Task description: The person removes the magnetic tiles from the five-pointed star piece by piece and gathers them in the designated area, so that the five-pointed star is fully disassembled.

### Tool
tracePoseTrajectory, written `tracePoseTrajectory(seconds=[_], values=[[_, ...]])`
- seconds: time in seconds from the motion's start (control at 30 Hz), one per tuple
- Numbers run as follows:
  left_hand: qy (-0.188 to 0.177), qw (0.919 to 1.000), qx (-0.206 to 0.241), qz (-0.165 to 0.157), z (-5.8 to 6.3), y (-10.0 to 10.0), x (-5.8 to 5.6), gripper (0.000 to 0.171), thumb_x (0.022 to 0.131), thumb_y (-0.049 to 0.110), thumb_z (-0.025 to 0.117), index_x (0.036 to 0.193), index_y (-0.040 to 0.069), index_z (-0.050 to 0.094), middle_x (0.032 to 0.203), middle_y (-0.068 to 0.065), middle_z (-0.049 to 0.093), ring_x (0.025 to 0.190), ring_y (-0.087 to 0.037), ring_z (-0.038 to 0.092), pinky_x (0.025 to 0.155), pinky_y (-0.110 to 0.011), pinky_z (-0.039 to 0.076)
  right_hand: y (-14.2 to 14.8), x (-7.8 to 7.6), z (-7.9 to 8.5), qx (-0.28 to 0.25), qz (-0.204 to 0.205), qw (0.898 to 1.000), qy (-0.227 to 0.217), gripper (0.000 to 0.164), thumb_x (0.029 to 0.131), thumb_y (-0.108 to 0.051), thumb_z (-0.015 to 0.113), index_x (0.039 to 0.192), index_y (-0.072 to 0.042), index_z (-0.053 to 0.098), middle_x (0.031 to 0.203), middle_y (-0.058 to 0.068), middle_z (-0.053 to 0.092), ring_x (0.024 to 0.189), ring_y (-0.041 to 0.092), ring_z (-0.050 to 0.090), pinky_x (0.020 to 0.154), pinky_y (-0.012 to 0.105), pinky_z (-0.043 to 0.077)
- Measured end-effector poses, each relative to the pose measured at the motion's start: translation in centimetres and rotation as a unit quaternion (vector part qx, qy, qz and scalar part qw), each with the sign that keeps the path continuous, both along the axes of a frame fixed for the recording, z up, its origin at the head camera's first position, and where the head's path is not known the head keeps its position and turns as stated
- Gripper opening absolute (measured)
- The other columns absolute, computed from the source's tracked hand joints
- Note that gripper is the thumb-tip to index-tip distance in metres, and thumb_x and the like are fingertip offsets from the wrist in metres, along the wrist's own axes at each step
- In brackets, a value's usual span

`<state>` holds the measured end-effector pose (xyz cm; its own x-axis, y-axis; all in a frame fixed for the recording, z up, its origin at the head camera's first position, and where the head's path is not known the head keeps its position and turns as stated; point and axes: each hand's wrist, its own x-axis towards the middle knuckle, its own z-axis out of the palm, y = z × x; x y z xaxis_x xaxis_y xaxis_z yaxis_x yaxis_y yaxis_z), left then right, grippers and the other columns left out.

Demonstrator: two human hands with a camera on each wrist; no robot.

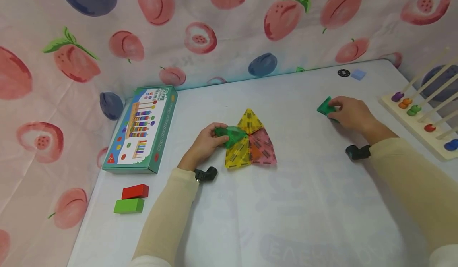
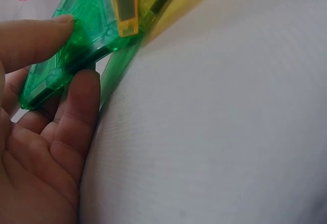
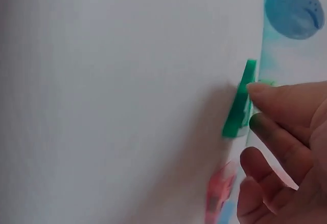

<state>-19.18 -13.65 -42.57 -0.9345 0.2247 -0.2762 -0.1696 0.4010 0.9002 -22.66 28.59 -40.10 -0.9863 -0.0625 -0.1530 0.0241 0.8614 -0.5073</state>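
Note:
My left hand (image 1: 210, 139) pinches a translucent green magnetic tile (image 1: 234, 134) between thumb and fingers. This tile is tilted and meets yellow tiles (image 1: 237, 155) along the left of a joined group on the table. Another yellow tile (image 1: 250, 120) forms the top of that group, and pink tiles (image 1: 262, 148) lie at its right. Off to the right, my right hand (image 1: 350, 114) pinches a green triangular magnetic tile (image 1: 325, 107), apart from the group. In the right wrist view this green tile (image 3: 239, 101) appears nearly edge-on between thumb and finger.
A boxed ring game (image 1: 143, 128) lies at the left, with a red block (image 1: 135, 191) and a green block (image 1: 129, 206) in front of it. A wooden peg board (image 1: 418, 120) with coloured beads stands at the right. A black disc (image 1: 344, 73) and a blue square (image 1: 358, 74) lie at the back.

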Motion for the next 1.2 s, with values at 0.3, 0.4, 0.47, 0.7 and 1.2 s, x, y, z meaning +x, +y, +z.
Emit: tracePoseTrajectory(seconds=[0.3,0.4,0.47,0.7,1.2], values=[[0.007,0.9998,-0.009,0.019,-0.1,-0.4,0.2,0.035,0.082,0.026,0.066,0.114,0.023,0.053,0.110,0.000,0.055,0.093,-0.017,0.053,0.078,-0.030,0.045,-7.4,4.1,1.8,-0.082,0.111,0.990,0.002,0.055,0.082,-0.050,0.056,0.120,-0.010,0.052,0.113,0.010,0.056,0.092,0.022,0.056,0.073,0.039,0.045],[0.006,0.9994,-0.003,0.033,-0.3,-0.5,1.0,0.034,0.082,0.026,0.066,0.113,0.023,0.053,0.110,0.000,0.055,0.094,-0.016,0.053,0.079,-0.031,0.044,-10.7,5.8,1.3,-0.121,0.137,0.982,-0.039,0.056,0.082,-0.051,0.056,0.121,-0.012,0.051,0.117,0.008,0.054,0.084,0.018,0.058,0.068,0.033,0.048],[0.008,0.9992,-0.002,0.039,-0.4,-0.4,1.5,0.034,0.081,0.027,0.066,0.113,0.024,0.052,0.110,0.000,0.054,0.094,-0.016,0.053,0.079,-0.030,0.044,-12.2,6.5,0.9,-0.136,0.150,0.977,-0.065,0.058,0.081,-0.053,0.055,0.122,-0.012,0.050,0.118,0.008,0.052,0.084,0.017,0.058,0.069,0.032,0.048],[0.022,0.9988,-0.003,0.043,-0.7,-0.3,2.9,0.036,0.081,0.028,0.066,0.113,0.023,0.050,0.105,-0.002,0.056,0.085,-0.017,0.054,0.071,-0.028,0.045,-14.3,6.7,0.0,-0.176,0.149,0.970,-0.084,0.053,0.081,-0.049,0.059,0.120,-0.014,0.052,0.116,0.005,0.053,0.112,0.024,0.041,0.093,0.048,0.031],[0.012,0.9990,-0.002,0.044,-0.5,0.0,2.9,0.036,0.081,0.027,0.067,0.112,0.023,0.050,0.107,-0.001,0.056,0.090,-0.016,0.055,0.075,-0.029,0.046,-10.5,5.9,-0.9,-0.152,0.152,0.969,-0.117,0.056,0.080,-0.044,0.063,0.126,-0.015,0.048,0.126,0.007,0.046,0.115,0.027,0.039,0.093,0.049,0.033]])
